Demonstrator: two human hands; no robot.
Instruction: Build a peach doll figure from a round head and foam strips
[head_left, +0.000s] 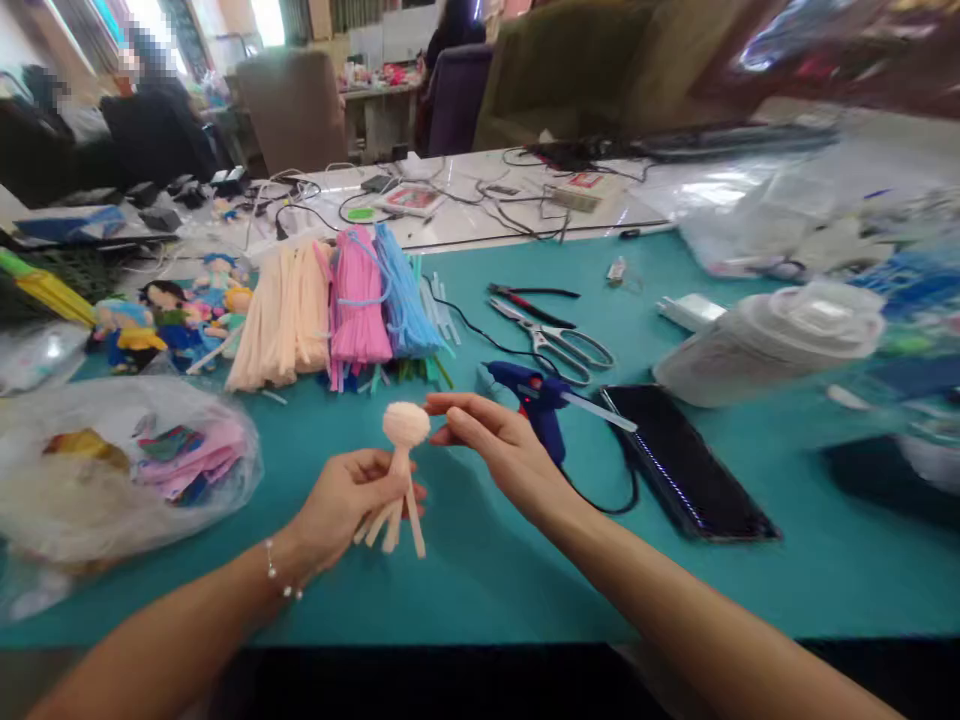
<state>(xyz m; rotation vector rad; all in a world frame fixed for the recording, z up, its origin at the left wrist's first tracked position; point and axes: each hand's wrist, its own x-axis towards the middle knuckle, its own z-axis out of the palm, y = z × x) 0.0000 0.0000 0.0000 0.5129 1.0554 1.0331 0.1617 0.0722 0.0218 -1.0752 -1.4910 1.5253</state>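
A peach-coloured pipe-cleaner doll piece [406, 426] has a round fuzzy ball at its top and several loose strands hanging below. My left hand [352, 500] is closed around its neck, just under the ball, and keeps it upright above the green mat. My right hand [502, 450] is beside the ball with its fingers stretched out, the fingertips close to the ball's right side. I cannot tell if they touch it. Behind my right hand lies a blue glue gun [529, 385] with a clear glue stick [600, 410] sticking out of its back.
Bundles of peach [281, 320], pink [360, 300] and blue pipe cleaners [405, 295] stand behind my hands. Scissors [559, 340], pliers [532, 302], a phone [686, 460] and a lidded cup [765, 340] lie to the right. Finished dolls [169, 310] and a plastic bag [225, 490] are left.
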